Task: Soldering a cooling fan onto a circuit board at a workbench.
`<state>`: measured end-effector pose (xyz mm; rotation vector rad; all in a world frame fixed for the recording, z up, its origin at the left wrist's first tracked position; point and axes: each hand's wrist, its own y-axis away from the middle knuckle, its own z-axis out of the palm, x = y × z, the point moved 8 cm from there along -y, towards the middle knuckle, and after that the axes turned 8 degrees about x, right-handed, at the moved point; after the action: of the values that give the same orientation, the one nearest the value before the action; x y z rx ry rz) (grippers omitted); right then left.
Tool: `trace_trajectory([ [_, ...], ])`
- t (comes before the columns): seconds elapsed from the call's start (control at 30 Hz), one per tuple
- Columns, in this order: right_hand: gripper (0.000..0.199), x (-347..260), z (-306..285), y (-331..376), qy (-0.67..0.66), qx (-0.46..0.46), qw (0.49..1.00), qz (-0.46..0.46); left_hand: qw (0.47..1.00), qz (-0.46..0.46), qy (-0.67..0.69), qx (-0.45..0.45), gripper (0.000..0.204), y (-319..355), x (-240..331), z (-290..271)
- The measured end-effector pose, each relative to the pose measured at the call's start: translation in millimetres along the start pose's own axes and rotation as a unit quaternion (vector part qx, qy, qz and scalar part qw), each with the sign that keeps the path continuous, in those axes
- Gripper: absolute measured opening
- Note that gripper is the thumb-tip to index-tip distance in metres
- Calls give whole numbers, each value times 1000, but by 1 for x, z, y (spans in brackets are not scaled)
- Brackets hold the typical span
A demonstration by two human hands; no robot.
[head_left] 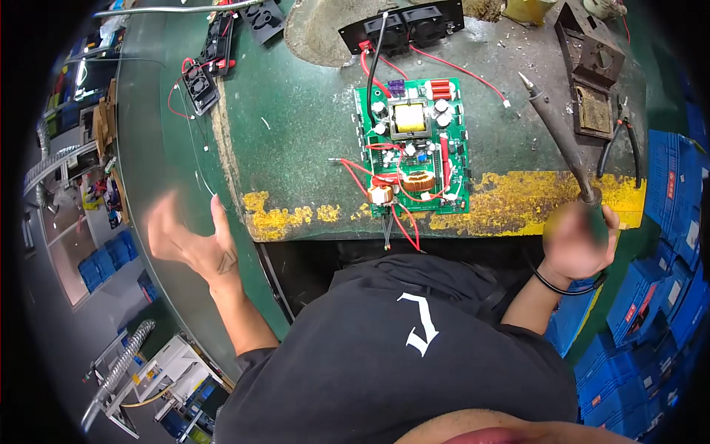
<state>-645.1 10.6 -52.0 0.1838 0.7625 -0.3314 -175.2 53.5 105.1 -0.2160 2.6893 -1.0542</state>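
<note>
My right hand [580, 240] is closed round the handle of a soldering iron [560, 135], whose pointed tip slants up and left, apart from the board. On the bench, left of the iron, lies a green circuit board [382, 137] with a yellow-wrapped transformer [410, 118], copper coils and loose red wires. Black and red leads join it to a black panel with fans [403, 29] behind. My left hand [194, 235] is raised at the bench's left, thumb and fingers apart, its fingers blurred. A thin pale wire [203, 183] runs close to its thumb; contact is unclear.
A metal soldering stand [592, 55] with a sponge tray [594, 111] stands at the far right, beside pliers [622, 140]. More fan panels [201, 87] lie far left. Blue crates [674, 185] are stacked right of the bench. The yellow-marked front edge [510, 200] is near me.
</note>
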Motion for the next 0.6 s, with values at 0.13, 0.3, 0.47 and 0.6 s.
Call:
trace_trajectory([
  [0.13,43,0,-1,1,-13,6,1000,6,972,-188,140,-22,60,30,-47,31],
  [0.3,43,0,-5,1,-16,24,1000,-3,962,-140,166,-165,25,71,-63,69],
  [0.47,43,3,-4,-1,-18,18,1000,2,930,-236,268,-83,23,61,-57,56],
  [0.6,45,2,-1,0,-5,9,1000,2,894,-219,390,-19,25,8,-9,44],
])
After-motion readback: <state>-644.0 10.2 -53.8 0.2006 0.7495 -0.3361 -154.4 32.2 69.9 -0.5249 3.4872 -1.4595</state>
